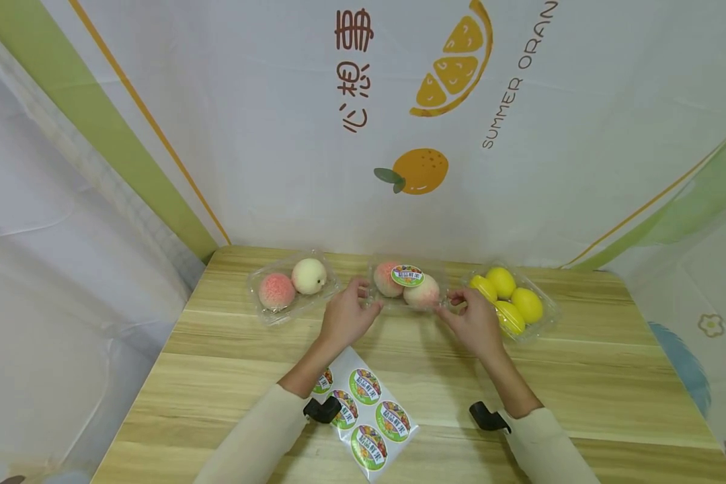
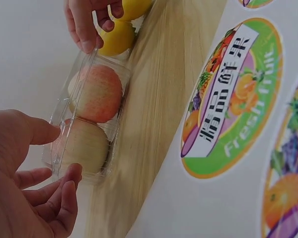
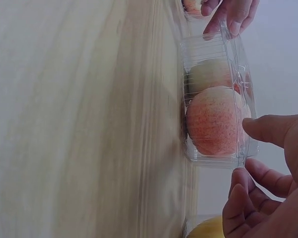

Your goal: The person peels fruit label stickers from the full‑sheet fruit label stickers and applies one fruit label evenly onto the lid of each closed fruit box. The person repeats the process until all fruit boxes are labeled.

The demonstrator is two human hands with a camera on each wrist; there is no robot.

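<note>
A clear plastic fruit box (image 1: 393,302) with two peaches (image 1: 422,293) in it sits at the back middle of the table. An oval fruit sticker (image 1: 407,275) is on its lid. My left hand (image 1: 347,314) holds the box's left end, with the thumb on the rim in the left wrist view. At the right end my right hand (image 1: 476,324) pinches the rim between thumb and fingers. In the right wrist view the lid (image 3: 238,54) lies over the peaches; whether its edge is fully pressed down I cannot tell.
To the left stands another clear box (image 1: 278,318) with two peaches. A box (image 1: 544,326) of several yellow lemons is close by my right hand. Nearer me lies a sheet of stickers (image 1: 372,470), partly under my left forearm. A printed cloth (image 1: 278,134) hangs behind the table.
</note>
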